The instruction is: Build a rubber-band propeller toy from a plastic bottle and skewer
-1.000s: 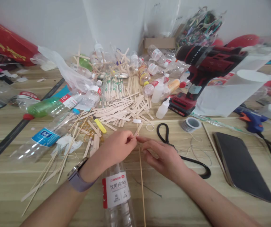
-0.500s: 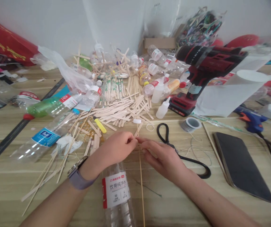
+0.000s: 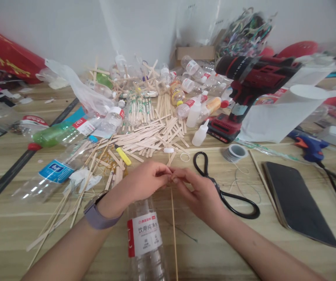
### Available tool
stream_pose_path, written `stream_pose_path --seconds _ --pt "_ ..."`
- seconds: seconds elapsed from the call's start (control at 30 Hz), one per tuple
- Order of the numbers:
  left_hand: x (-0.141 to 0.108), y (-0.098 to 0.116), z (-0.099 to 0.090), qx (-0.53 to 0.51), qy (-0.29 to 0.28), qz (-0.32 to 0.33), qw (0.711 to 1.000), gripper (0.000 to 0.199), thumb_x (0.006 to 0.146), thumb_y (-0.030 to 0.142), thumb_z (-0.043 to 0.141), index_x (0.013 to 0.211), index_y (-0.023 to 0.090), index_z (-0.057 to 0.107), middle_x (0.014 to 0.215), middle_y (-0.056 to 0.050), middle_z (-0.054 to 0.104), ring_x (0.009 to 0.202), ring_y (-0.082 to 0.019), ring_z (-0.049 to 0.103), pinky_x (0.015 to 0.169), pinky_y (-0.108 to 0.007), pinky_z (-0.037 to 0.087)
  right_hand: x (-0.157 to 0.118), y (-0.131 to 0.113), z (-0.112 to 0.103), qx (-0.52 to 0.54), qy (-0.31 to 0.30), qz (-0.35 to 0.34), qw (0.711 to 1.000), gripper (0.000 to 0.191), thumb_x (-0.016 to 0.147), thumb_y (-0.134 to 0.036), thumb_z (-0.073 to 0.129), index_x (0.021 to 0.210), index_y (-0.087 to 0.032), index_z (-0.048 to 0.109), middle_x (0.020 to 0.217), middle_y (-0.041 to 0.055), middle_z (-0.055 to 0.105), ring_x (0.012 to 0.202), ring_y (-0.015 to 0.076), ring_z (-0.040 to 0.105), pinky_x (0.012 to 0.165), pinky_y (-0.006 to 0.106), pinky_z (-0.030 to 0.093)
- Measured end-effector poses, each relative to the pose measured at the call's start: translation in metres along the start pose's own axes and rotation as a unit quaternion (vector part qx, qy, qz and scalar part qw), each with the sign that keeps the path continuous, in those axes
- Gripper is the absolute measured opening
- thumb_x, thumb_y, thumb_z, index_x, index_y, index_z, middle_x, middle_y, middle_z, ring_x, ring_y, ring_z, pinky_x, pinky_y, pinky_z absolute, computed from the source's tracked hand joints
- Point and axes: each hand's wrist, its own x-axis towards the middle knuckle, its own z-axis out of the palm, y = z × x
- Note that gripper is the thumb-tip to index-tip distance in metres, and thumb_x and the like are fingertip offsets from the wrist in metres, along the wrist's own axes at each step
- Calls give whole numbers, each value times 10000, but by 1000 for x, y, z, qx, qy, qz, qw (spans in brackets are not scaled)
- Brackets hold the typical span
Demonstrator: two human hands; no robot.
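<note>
Right hand (image 3: 198, 191) shifted against left hand (image 3: 146, 181); scissors (image 3: 218, 189) alongside.

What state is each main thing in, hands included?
Left hand: fingers pinched, contents hidden
Right hand: fingers pinched, contents hidden
Labelled bottle: lying, mouth hidden
Scissors: handles spread, blades hidden
Drill: upright, battery attached
Phone: flat, screen dark
Front nozzle bottle: standing

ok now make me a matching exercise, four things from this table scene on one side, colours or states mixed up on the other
Things:
1. drill
2. scissors
3. watch strap
4. glue gun

Colours or states:
a. blue and orange
b. light purple, round a wrist
c. red and black, standing upright
d. black looped handles

Right pairs: 1-c, 2-d, 3-b, 4-a
</note>
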Motion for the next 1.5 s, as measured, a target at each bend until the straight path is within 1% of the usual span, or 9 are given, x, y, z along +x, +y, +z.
stream_pose_path --seconds 0.13,0.37,0.47,0.7,0.93,1.13,1.27,1.37,1.5 --pt "-3 0 0 10 4 5 1000 232 841 331 519 787 205 707 668 24 640 631 -155 558 589 -254 364 1 4 3 41 23 37 998 122 891 -149 525 838 -240 585 1007 51 767 911 190 735 736 259 565" --pt "-4 -1 4 24 47 13 998 220 838 383 569 787 212 697 737 13 685 715 -182 596 612 -265 378 3 9 5 80 38 78 993 107 894 -177 535 841 -233 610 1004 60 747 886 192 724 737 295 574" --pt "-3 -1 5 5 57 27 998 182 852 330 560 808 216 695 781 15 711 761 -183 626 665 -273 408 3 10 3 67 43 88 993 100 911 -204 537 930 -231 631 1083 85 734 929 199 720 791 327 576" --pt "-5 0 4 -9 83 33 996 156 849 308 578 788 219 690 762 37 716 739 -159 625 664 -253 418 3 10 -2 -17 32 21 999 162 876 -148 566 933 -212 704 1135 111 722 1055 227 685 897 371 552" --pt "-7 4 5 20 92 16 995 177 844 320 561 763 215 678 697 42 681 651 -150 583 577 -247 383 3 11 2 -53 48 15 997 102 867 -153 600 818 -213 665 1078 104 717 961 227 707 813 389 579" --pt "-3 -1 6 3 66 -8 998 160 818 320 586 787 202 691 768 2 724 730 -189 642 647 -281 432 1 10 -2 -216 86 -153 961 101 886 -115 581 882 -208 622 1216 157 653 1045 264 653 830 423 551" --pt "-4 -2 5 -9 48 15 999 155 840 311 593 832 202 703 821 -6 749 761 -194 668 660 -281 453 3 9 -7 -301 49 -253 918 137 904 -97 560 918 -217 623 1075 89 727 997 240 653 839 395 506" --pt "-6 1 8 63 92 26 993 142 869 267 583 849 201 707 815 -7 746 747 -190 665 649 -282 447 5 8 -7 -308 38 -247 918 152 912 -99 537 857 -219 612 886 40 746 796 207 642 771 377 482" --pt "-9 3 16 227 172 100 954 152 898 176 558 841 173 699 834 -59 727 826 -232 648 725 -333 458 8 7 -5 -227 58 -169 957 163 872 -80 543 793 -219 576 823 32 724 727 192 607 699 353 456"
